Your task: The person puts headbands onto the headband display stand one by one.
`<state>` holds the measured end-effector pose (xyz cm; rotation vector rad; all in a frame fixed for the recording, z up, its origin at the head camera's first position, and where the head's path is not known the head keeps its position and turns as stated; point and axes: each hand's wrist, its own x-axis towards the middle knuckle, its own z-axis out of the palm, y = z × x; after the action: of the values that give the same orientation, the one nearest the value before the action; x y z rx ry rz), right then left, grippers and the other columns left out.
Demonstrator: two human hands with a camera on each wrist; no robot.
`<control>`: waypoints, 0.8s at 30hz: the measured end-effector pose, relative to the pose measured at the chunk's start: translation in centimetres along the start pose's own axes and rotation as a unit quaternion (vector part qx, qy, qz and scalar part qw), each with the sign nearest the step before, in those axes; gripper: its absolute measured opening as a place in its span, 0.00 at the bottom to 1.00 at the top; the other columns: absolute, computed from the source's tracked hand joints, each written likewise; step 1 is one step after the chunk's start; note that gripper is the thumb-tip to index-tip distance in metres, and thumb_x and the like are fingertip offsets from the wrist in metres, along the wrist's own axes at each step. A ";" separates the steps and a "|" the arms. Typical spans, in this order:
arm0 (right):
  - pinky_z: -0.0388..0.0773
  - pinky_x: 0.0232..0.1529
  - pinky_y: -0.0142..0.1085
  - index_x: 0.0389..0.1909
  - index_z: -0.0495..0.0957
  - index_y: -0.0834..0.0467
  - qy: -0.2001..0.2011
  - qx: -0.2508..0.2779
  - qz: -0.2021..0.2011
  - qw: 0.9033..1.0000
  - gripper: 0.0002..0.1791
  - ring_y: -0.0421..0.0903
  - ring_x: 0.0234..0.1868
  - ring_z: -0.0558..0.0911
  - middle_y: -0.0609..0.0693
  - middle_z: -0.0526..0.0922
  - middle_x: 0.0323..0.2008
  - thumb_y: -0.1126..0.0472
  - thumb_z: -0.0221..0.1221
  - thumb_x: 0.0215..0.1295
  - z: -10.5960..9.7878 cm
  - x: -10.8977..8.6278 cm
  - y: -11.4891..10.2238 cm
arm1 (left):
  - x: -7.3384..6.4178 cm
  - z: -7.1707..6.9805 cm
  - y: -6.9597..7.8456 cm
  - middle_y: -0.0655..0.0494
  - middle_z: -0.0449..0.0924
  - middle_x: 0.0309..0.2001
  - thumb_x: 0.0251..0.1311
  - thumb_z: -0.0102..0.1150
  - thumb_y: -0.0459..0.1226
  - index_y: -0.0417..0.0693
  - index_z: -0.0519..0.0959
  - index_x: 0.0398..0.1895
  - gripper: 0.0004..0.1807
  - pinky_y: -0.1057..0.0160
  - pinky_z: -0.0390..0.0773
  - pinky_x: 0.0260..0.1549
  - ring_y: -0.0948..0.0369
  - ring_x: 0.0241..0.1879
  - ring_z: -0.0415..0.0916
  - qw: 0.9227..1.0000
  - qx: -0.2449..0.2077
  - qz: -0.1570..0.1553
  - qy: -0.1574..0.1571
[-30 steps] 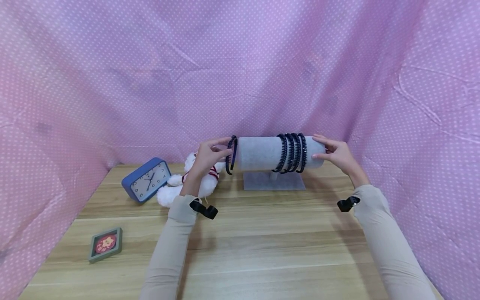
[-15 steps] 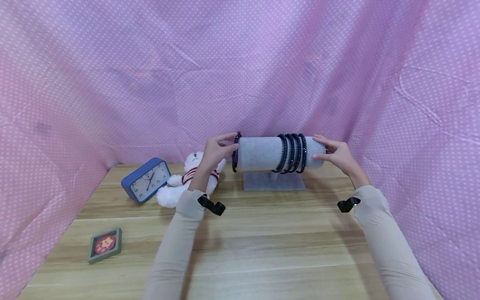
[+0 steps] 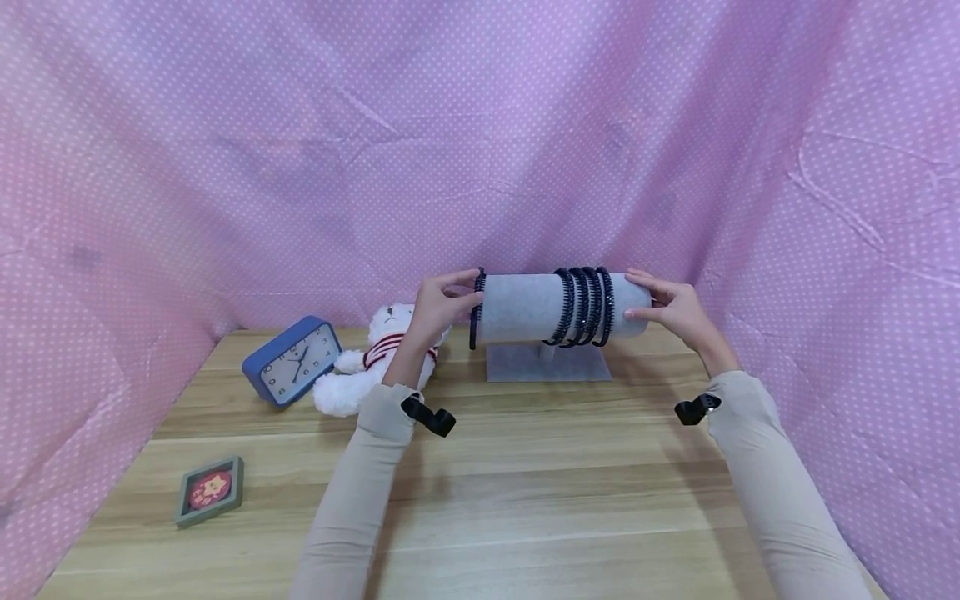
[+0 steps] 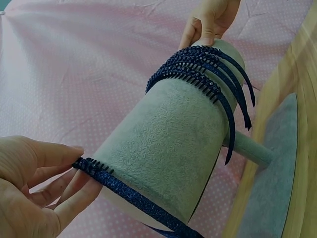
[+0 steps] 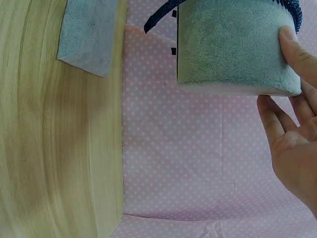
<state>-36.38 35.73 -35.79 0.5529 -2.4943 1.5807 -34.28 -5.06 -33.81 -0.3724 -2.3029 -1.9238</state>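
Note:
My left hand (image 3: 435,310) pinches a dark blue glittery headband (image 4: 136,196) with small comb teeth, thumb and fingertips at its toothed part. This headband sits right at the left end of a grey plush cylinder, the top of a headband stand (image 3: 521,307); its arms hang down around that end in the left wrist view. Several similar dark headbands (image 3: 582,305) sit close together over the cylinder's right half, ends hanging free. My right hand (image 3: 681,312) grips the cylinder's right end, with thumb on its side and fingers at the end face (image 5: 237,90).
The stand's flat grey base (image 3: 510,367) rests on the wooden table (image 3: 540,467). Left of it are a white plush toy (image 3: 345,392) in a striped top, a blue clock (image 3: 292,360) and a small framed picture (image 3: 210,490). A pink dotted curtain (image 3: 480,150) hangs behind.
My left hand has moved right with the headband, bringing it from beside the cylinder onto its left end. The right hand has stayed at the right end.

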 end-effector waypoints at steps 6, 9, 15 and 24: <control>0.72 0.58 0.16 0.69 0.73 0.62 0.004 -0.005 0.011 1.000 0.36 0.34 0.70 0.71 0.56 0.67 0.75 0.69 0.71 0.59 -0.1 0.1 0.1 | 0.0 0.2 0.3 0.44 0.83 0.54 0.64 0.67 0.33 0.45 0.80 0.64 0.24 0.66 0.87 0.36 0.61 0.42 0.82 1.000 0.004 -0.008 -0.003; 0.72 0.58 0.16 0.69 0.73 0.62 0.005 -0.004 0.013 1.000 0.36 0.36 0.71 0.70 0.56 0.67 0.75 0.70 0.71 0.59 0.0 0.0 0.1 | 0.0 0.2 0.4 0.42 0.82 0.54 0.65 0.66 0.32 0.43 0.79 0.65 0.24 0.58 0.88 0.41 0.60 0.40 0.82 1.000 0.011 -0.008 -0.018; 0.71 0.58 0.16 0.70 0.73 0.62 0.006 -0.003 0.007 1.000 0.36 0.34 0.71 0.70 0.56 0.67 0.75 0.70 0.71 0.59 -0.1 0.0 0.2 | 0.2 -0.1 0.4 0.40 0.80 0.57 0.66 0.65 0.30 0.42 0.77 0.66 0.25 0.53 0.88 0.45 0.54 0.46 0.82 0.998 0.037 0.004 -0.043; 0.72 0.58 0.16 0.69 0.74 0.61 0.011 -0.014 0.011 1.000 0.35 0.28 0.65 0.73 0.55 0.69 0.74 0.70 0.72 0.58 0.0 0.3 0.4 | 1.0 -1.2 0.5 0.43 0.77 0.65 0.64 0.68 0.34 0.48 0.74 0.70 0.30 0.49 0.79 0.61 0.48 0.65 0.75 0.993 0.084 -0.008 -0.079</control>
<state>-36.81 35.79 -36.05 0.5035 -2.5115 1.5488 -35.14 -5.99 -32.84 -0.5038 -2.5516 -1.7492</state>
